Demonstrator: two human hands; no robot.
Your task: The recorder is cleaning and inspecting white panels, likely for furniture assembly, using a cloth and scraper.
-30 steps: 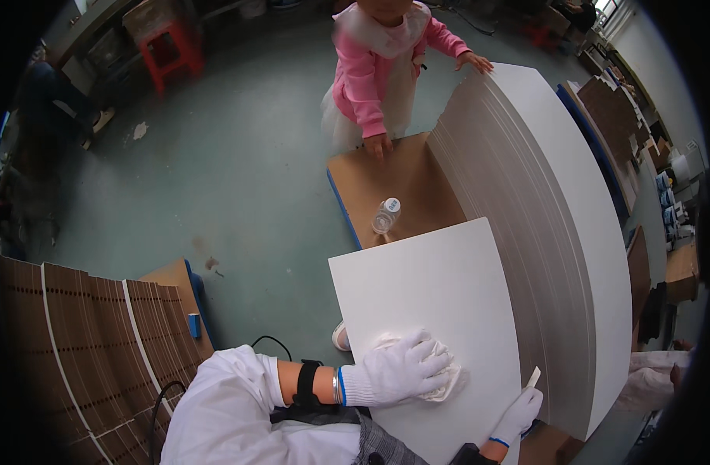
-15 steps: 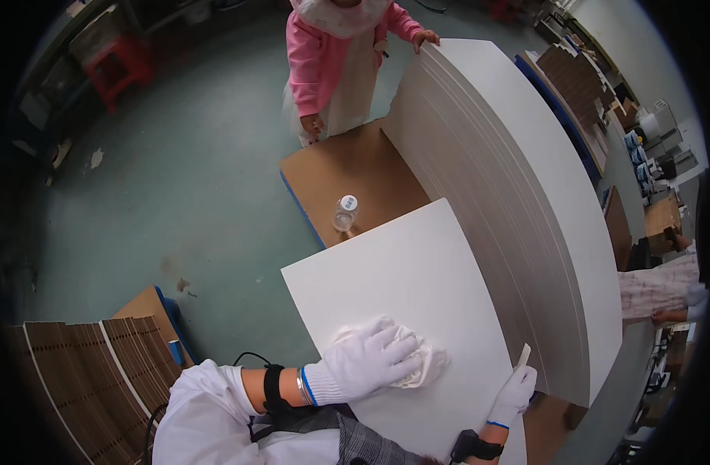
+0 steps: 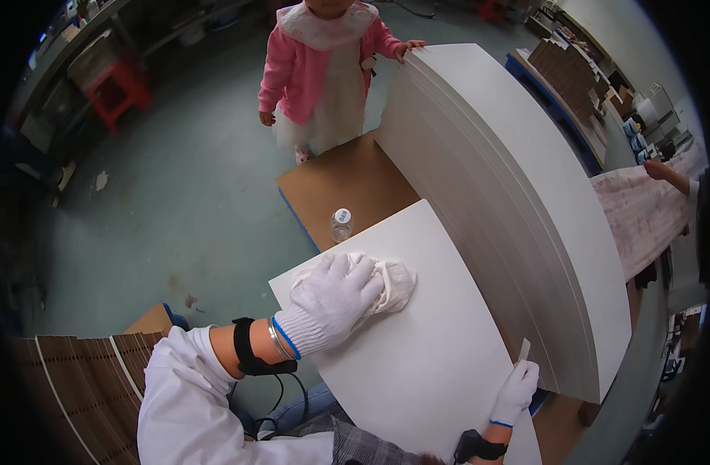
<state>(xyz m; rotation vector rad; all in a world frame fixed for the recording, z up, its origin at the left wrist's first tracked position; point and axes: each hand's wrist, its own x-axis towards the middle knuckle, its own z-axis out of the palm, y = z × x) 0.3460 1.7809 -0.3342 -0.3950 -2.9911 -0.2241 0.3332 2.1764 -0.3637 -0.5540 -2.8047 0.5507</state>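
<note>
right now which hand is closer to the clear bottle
Left. The left hand rests on a white cloth just below the clear bottle in the picture; the right hand is farther, down and right.

I have the left hand (image 3: 333, 301) palm down, its gloved fingers (image 3: 361, 274) slightly parted, the left forearm (image 3: 224, 350) behind them. Right of those fingers, I have the right hand (image 3: 516, 392) curled closed, the right wrist (image 3: 497, 432) behind it.

Left hand (image 3: 333, 301) slid the rag (image 3: 397, 287) farther up the white board (image 3: 436, 349), so now the bottle (image 3: 342, 226) is just beyond it.
</note>
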